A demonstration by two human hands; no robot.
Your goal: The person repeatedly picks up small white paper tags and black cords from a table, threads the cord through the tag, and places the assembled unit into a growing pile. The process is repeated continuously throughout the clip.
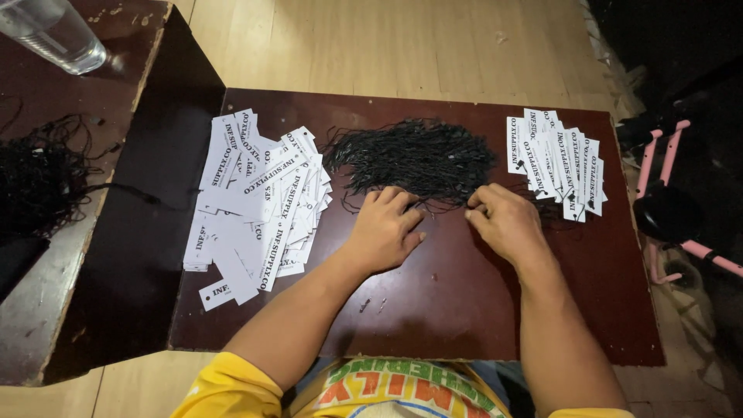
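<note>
Two piles of white paper tags, one strung and one not, with both hands at the heap of black loop strings [410,157]

Landmark is the string heap, mid-table. Right of it, a small neat row of strung tags [556,161], apparently with strings already through their holes, though the dim view blurs this. Left of it, a far larger loose pile of unstrung tags [259,200], so by my reckoning most of the work remains. Left hand [385,230] lies flat at the heap's near edge, fingers spread, holding nothing. Right hand [503,222], just right of it, has fingertips pinched together, probably on a single string. Far left, a second tangle of strings [39,174] and a clear bottle [54,32]
</note>
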